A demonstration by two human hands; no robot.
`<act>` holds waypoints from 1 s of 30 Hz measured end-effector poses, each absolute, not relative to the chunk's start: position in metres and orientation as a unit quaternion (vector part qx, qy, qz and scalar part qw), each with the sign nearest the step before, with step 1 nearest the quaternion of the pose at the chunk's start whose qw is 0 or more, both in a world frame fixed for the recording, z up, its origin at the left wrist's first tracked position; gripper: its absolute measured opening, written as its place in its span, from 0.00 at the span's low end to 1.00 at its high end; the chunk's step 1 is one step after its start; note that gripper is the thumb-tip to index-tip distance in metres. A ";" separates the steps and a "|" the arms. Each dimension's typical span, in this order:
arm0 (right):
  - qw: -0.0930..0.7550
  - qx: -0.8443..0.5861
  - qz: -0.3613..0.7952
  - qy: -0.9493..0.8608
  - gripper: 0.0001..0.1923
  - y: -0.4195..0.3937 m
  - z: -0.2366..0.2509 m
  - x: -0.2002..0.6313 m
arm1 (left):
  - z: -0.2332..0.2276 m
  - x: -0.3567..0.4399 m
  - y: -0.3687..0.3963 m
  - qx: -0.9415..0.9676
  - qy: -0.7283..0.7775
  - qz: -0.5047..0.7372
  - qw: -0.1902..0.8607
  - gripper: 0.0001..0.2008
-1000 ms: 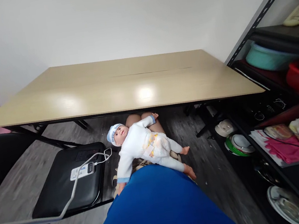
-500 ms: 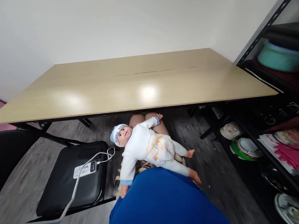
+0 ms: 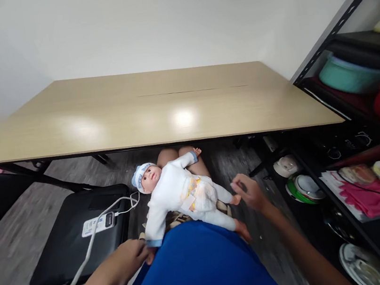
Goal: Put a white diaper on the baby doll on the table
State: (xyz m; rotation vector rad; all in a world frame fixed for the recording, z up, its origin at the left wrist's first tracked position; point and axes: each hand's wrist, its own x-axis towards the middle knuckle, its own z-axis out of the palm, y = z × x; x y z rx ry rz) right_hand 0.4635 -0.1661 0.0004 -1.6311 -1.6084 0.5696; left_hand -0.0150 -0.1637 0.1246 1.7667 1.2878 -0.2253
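A baby doll (image 3: 171,185) lies on its back across my lap, its head to the left and its feet to the right. It wears a white outfit with blue cuffs, a blue-and-white cap (image 3: 141,176) with lettering, and a diaper (image 3: 199,193) with a yellow printed band. My left hand (image 3: 132,260) is beside the doll's lower hand and seems to touch it; blur hides how its fingers are set. Just right of the doll's feet, my right hand (image 3: 249,193) hovers with loosely bent fingers, apart and holding nothing.
A wooden-topped table (image 3: 158,118) stands ahead. At left, a black chair (image 3: 59,248) carries a white power bank (image 3: 98,224) with a cable (image 3: 86,260) running toward me. The black shelf rack (image 3: 317,228) at right holds bowls, lids and a pink cloth (image 3: 366,199).
Both my hands have come into view, the left by the doll's lower hand and the right near its feet. The view has shifted slightly; the doll stays on my lap.
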 end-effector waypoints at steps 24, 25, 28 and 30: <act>0.416 -0.581 0.255 -0.651 0.06 -0.043 0.022 0.360 | 0.100 0.076 -0.055 0.831 0.294 0.088 0.463 0.04; 0.406 -0.569 0.264 -0.665 0.09 -0.044 0.030 0.355 | 0.106 0.071 -0.055 0.823 0.294 0.064 0.482 0.08; 0.324 -0.487 0.306 -0.751 0.19 -0.055 0.051 0.334 | 0.121 0.060 -0.055 0.812 0.294 0.013 0.504 0.20; 0.251 -0.435 0.310 -0.807 0.16 -0.066 0.058 0.324 | 0.127 0.062 -0.053 0.812 0.302 0.029 0.499 0.19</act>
